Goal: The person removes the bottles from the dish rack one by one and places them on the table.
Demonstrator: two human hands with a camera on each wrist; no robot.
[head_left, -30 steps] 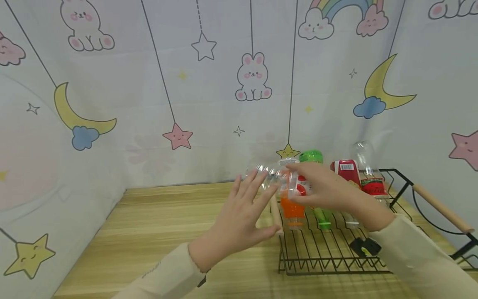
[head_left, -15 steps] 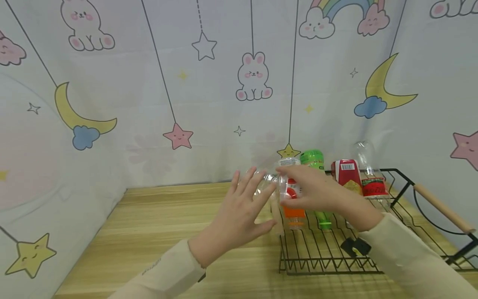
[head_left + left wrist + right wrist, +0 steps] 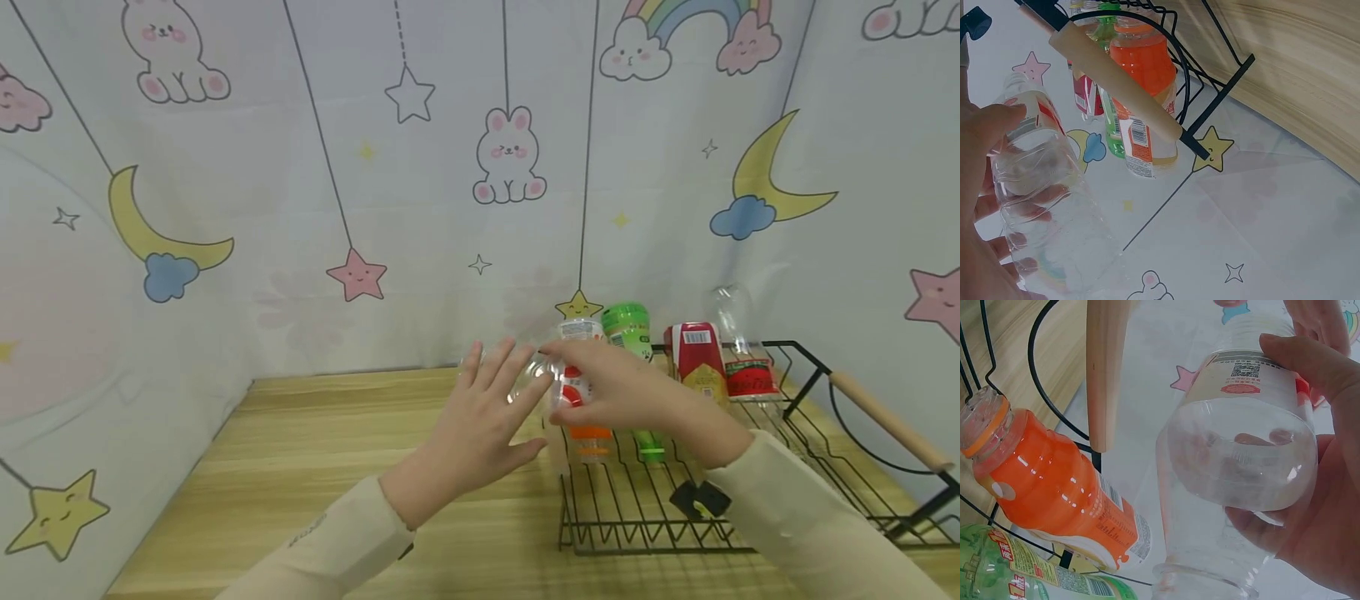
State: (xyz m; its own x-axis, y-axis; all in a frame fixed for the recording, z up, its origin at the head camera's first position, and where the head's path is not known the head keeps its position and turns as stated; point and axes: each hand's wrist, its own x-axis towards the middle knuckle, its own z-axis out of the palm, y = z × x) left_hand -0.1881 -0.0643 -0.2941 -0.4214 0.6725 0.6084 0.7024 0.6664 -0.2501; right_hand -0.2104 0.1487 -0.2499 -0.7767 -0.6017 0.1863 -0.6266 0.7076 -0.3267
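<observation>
In the head view my right hand (image 3: 622, 383) grips an empty clear plastic bottle (image 3: 572, 390) with a red-and-white label. The right wrist view shows the thumb over the label and fingers round the far side of the bottle (image 3: 1235, 462). My left hand (image 3: 480, 417) has its fingers straight and spread across the bottle's other end, overlapping it in the head view. Several fingers show through the clear bottle (image 3: 1066, 194) in the left wrist view. An orange bottle (image 3: 1054, 487) lies tilted just beyond the right hand.
A black wire rack (image 3: 645, 548) with wooden handles (image 3: 888, 417) stands on the wooden table (image 3: 330, 433). It holds a green bottle (image 3: 628, 329), a red-labelled bottle (image 3: 693, 350) and a clear bottle with red label (image 3: 750, 375). Behind is a patterned cloth backdrop (image 3: 420, 192).
My right hand has carried the clear bottle left, further behind the left hand's spread fingers. The left hand has barely moved. More of the green and red-labelled bottles shows now.
</observation>
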